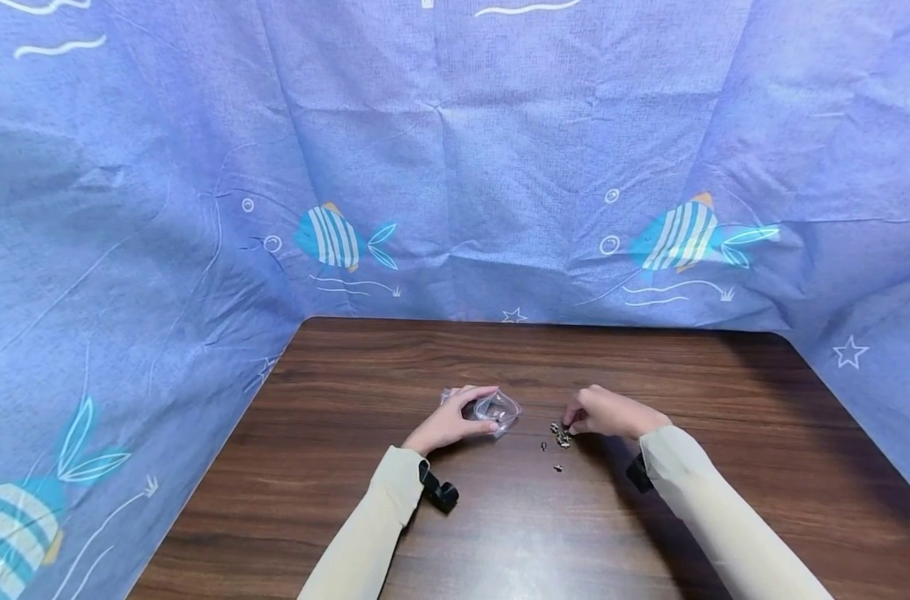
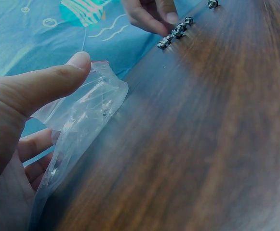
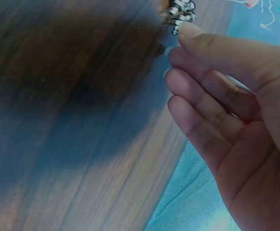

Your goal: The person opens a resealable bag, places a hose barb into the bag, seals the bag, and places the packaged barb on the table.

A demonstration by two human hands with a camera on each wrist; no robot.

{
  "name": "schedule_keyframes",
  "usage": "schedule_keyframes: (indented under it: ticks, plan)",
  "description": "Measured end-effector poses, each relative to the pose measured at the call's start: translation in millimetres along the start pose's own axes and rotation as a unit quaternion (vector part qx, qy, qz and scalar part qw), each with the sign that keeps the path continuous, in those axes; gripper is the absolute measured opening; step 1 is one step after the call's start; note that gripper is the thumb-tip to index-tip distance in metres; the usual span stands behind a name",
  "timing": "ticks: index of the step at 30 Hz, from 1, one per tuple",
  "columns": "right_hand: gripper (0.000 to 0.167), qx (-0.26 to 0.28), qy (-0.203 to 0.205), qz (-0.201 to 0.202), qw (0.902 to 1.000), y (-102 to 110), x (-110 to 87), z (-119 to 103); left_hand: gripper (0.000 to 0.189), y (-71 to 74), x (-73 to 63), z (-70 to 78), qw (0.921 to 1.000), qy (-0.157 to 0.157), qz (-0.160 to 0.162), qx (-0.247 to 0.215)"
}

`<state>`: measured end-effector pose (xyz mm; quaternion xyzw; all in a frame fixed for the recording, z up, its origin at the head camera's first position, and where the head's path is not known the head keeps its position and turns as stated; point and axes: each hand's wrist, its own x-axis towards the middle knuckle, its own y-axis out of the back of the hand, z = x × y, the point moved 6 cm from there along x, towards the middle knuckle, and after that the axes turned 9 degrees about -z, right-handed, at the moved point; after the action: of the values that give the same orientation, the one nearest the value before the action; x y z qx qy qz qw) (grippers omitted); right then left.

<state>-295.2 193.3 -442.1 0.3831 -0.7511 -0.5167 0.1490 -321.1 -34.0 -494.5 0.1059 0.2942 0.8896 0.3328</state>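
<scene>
My left hand (image 1: 455, 421) holds a clear plastic bag (image 1: 500, 410), its mouth spread between thumb and fingers. In the left wrist view the bag (image 2: 89, 113) has a red line along its top edge, and small shiny bits show inside. To the right, a small pile of dark, silvery metal pieces (image 1: 562, 438) lies on the table. My right hand (image 1: 608, 412) reaches down to that pile with bent fingers. In the right wrist view the thumb tip touches the metal pieces (image 3: 182, 10); whether a piece is pinched is hidden.
Two loose metal pieces, one nearer (image 1: 558, 468) and one left of the pile (image 1: 543, 447), lie on the brown wooden table (image 1: 395, 358). A blue cloth (image 1: 440, 167) printed with fish hangs behind and beside it. Both wrists wear black straps.
</scene>
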Motion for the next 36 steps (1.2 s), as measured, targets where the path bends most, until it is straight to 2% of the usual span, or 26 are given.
schedule_keyframes:
  ticks: [6, 12, 21, 36]
  plan:
    - [0.004, -0.011, 0.002, 0.008, 0.9999, -1.5, -1.1, -1.8, 0.064, -0.4, 0.0, -0.9, 0.9999, 0.003, -0.004, -0.012]
    - [0.006, -0.015, 0.016, 0.006, 0.9997, -1.2, 1.3, -5.0, 0.064, 0.7, 0.2, -2.0, 1.0, 0.008, -0.004, -0.004]
    - [0.006, -0.016, 0.003, 0.001, 0.9999, -4.0, 5.2, 2.0, 0.064, -1.1, 0.1, -2.6, 0.9999, 0.017, -0.004, 0.001]
    - [0.008, -0.021, 0.002, 0.006, 0.9997, -3.7, 5.8, -3.0, 0.063, -1.3, -0.4, -2.0, 1.0, 0.005, 0.001, 0.004]
